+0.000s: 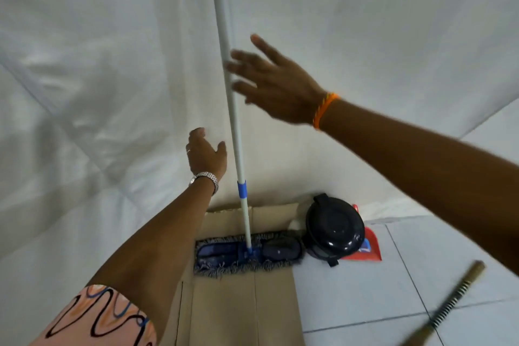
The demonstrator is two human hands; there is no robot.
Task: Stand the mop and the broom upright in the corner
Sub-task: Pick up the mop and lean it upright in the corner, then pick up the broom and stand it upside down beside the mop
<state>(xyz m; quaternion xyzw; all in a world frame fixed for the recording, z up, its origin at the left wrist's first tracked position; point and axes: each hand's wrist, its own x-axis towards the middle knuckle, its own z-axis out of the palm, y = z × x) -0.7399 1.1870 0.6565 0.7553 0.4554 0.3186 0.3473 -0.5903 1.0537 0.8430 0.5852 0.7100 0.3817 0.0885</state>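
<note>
The mop stands upright in the corner, its white pole (224, 45) rising out of the top of the view and its blue fringed head (247, 251) flat on a sheet of cardboard. My right hand (276, 83) is open beside the pole at mid height, fingers spread, fingertips at or just off it. My left hand (206, 154) is open lower down, just left of the pole and not touching it. The broom's striped brown handle (452, 300) lies slanted on the floor at the lower right, with its head out of view.
White sheeting (98, 93) covers both walls of the corner. Flat cardboard (238, 303) lies on the white tiled floor (379, 289). A dark round lidded bin (334, 226) and a red dustpan (370, 247) sit to the right of the mop head.
</note>
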